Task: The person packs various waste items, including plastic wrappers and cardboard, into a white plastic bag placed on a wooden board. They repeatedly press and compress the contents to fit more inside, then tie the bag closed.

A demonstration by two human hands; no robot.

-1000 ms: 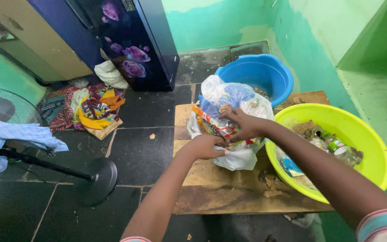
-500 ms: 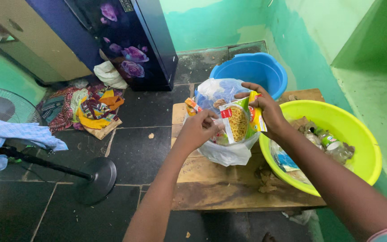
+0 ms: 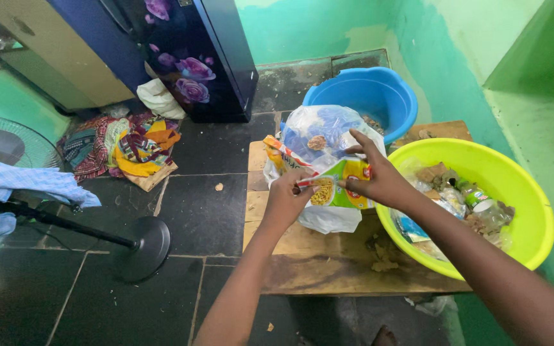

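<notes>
Both hands, left hand point(image 3: 288, 195) and right hand point(image 3: 374, 178), grasp a yellow-green noodle packet point(image 3: 338, 190) over a clear plastic bag point(image 3: 328, 138) of wrappers mid-table point(image 3: 302, 263). The yellow-green plastic basin point(image 3: 520, 192) at the table's right edge holds bottles and scraps.

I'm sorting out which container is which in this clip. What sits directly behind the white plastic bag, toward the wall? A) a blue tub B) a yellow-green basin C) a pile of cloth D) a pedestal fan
A: the blue tub stands just past the white plastic bag on the far side, while the yellow-green basin is off to the bag's right.
</notes>
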